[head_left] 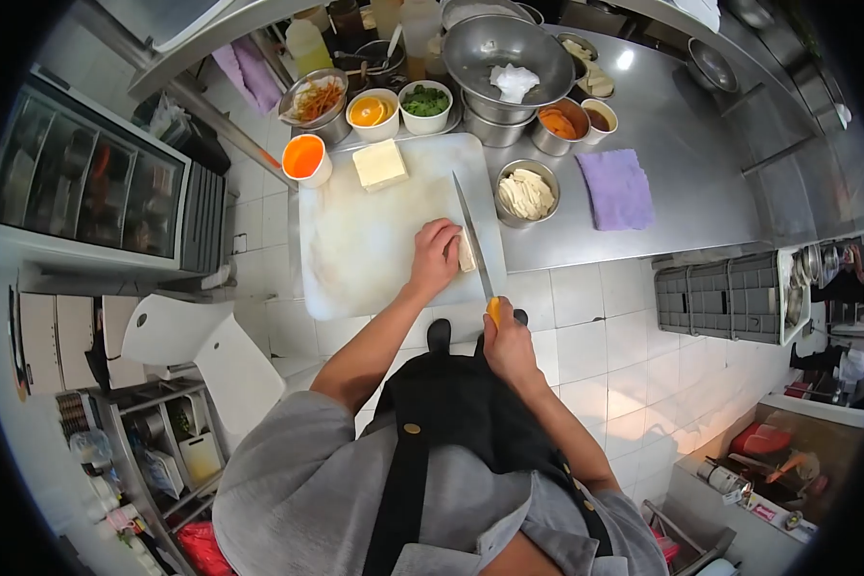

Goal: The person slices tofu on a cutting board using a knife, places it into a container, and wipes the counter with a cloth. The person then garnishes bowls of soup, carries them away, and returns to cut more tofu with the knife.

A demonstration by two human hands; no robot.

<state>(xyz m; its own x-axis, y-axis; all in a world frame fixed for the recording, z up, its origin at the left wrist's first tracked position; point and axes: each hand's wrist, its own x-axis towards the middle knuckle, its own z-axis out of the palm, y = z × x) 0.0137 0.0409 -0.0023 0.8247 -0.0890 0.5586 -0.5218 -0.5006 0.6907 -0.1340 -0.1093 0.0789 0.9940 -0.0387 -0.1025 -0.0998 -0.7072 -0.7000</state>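
Note:
My right hand grips the yellow handle of a kitchen knife, its long blade pointing away from me near the right side of the white cutting board. Curled fingers of my left hand press on a small pale slab, perhaps tofu or cheese, right beside the blade. Farther back on the board lies a larger pale yellow block. A metal bowl of pale slices stands just right of the board. Whether the blade touches the slab I cannot tell.
Behind the board stand a cup of orange sauce, shredded vegetables, orange slices and chopped greens. A big metal bowl sits at the back. On the steel counter lies a purple cloth. A white chair is at left.

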